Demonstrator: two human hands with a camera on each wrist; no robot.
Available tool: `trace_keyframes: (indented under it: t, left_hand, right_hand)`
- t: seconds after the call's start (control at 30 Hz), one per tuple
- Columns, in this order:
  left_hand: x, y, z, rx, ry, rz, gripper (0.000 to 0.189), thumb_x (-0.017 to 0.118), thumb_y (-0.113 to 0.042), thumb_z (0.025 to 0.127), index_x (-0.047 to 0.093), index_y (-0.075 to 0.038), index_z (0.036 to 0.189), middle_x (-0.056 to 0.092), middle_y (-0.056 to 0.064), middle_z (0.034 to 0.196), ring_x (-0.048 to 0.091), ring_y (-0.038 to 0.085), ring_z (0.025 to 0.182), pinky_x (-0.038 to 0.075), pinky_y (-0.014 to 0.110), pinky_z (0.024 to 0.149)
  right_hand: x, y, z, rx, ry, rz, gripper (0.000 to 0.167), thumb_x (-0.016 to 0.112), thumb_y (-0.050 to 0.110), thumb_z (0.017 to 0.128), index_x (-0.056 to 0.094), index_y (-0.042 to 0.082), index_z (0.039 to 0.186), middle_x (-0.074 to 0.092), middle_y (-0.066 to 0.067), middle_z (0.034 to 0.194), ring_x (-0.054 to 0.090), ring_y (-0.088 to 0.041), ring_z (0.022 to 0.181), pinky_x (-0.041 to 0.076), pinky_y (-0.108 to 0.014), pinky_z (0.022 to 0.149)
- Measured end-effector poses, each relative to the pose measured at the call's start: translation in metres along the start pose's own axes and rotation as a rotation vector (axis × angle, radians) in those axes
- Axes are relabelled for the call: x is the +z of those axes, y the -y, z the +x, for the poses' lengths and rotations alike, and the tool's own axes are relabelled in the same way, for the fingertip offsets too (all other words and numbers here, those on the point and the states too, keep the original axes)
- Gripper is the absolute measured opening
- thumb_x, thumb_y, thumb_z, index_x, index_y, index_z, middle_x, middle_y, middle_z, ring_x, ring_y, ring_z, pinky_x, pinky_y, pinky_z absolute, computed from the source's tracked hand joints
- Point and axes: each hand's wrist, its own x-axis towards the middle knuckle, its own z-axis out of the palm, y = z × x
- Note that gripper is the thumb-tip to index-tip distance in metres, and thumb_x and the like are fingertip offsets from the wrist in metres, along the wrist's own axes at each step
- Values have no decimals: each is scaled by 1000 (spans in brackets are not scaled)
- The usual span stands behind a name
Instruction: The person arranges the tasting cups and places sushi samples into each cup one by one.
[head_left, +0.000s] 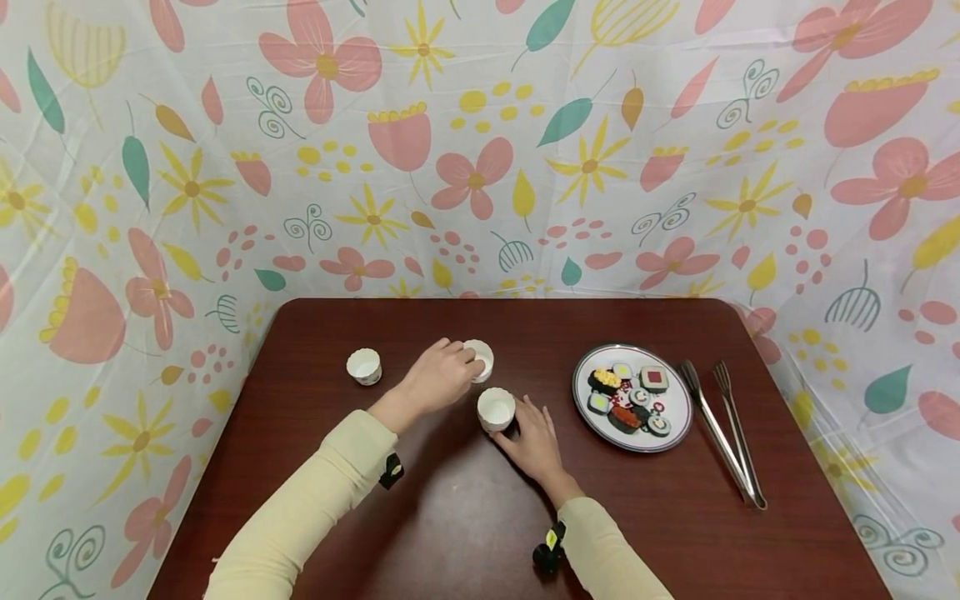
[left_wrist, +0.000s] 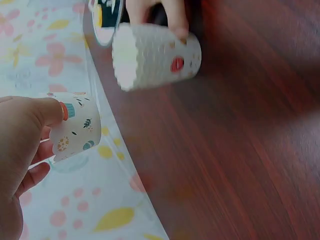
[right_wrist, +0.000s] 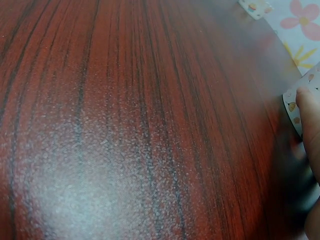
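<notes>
A person arranged scalloped paper cups on a dark wood-grain table (head_left: 480, 517) before a floral cloth (head_left: 480, 167), both hands at work close together. The right hand (head_left: 536, 446) held the near paper cup (head_left: 495, 417), its thumb and fingers gripping the printed wall while the mouth faced up. At 11 o'clock from that cup, just beyond it, the left hand (head_left: 438, 375) pinched the far paper cup (head_left: 486, 354) at its side, the thumb pressed against the outer wall; whether either cup bore its full weight on the tabletop could not be told. The third paper cup (head_left: 365, 371) stood upright and untouched, well apart at 10 o'clock. At 3 o'clock lay a white round plate (head_left: 678, 400) with a dark rim, several sushi pieces (head_left: 654, 380) crowded on it, and past it, toward 3 o'clock, a pair of metal tongs (head_left: 720, 438) with arms spread. The work looked partly done: one cup appeared set in place, while two had yet to be released. No sushi showed in the cups, as far as their mouths could be seen.
</notes>
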Motion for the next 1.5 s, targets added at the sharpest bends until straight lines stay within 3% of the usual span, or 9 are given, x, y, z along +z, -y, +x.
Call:
trace_keyframes:
  t: [0.23, 0.47, 0.9, 1.13, 1.5]
  left_hand:
    - [10, 23, -14, -115, 44, 9, 9, 70, -14, 77, 64, -15, 83, 59, 2, 80, 53, 19, 70, 35, 29, 59]
    - [26, 35, -28, -215, 101, 5, 10, 68, -12, 77, 61, -12, 84, 56, 3, 78, 52, 23, 69, 36, 30, 58]
    - [50, 35, -49, -373, 282, -44, 7, 65, -16, 84, 64, -13, 90, 61, 4, 87, 57, 24, 78, 44, 35, 68]
    - [63, 36, -62, -424, 279, -23, 9, 67, -16, 81, 62, -13, 87, 61, 4, 85, 58, 24, 77, 43, 35, 64]
    - [67, 34, -68, -482, 309, -26, 12, 67, -15, 82, 64, -10, 92, 62, 7, 86, 58, 27, 78, 44, 37, 65]
  right_hand:
    - [1, 0, -1, 10, 3, 5, 69, 76, 38, 72, 50, 12, 130, 55, -10, 129, 43, -32, 127, 24, -60, 103]
    - [0, 0, -1, 7, 2, 3, 69, 76, 38, 72, 50, 10, 130, 55, -10, 128, 43, -32, 127, 24, -60, 103]
    - [1, 1, -3, 7, 7, 3, 69, 75, 38, 72, 50, 11, 131, 55, -10, 129, 43, -32, 127, 24, -60, 103]
    - [2, -1, -2, -7, -7, 2, 69, 76, 37, 72, 50, 10, 130, 56, -11, 128, 43, -32, 126, 24, -60, 102]
    - [2, -1, -1, -5, -11, -2, 69, 76, 38, 72, 50, 11, 130, 56, -10, 128, 43, -32, 127, 24, -60, 103]
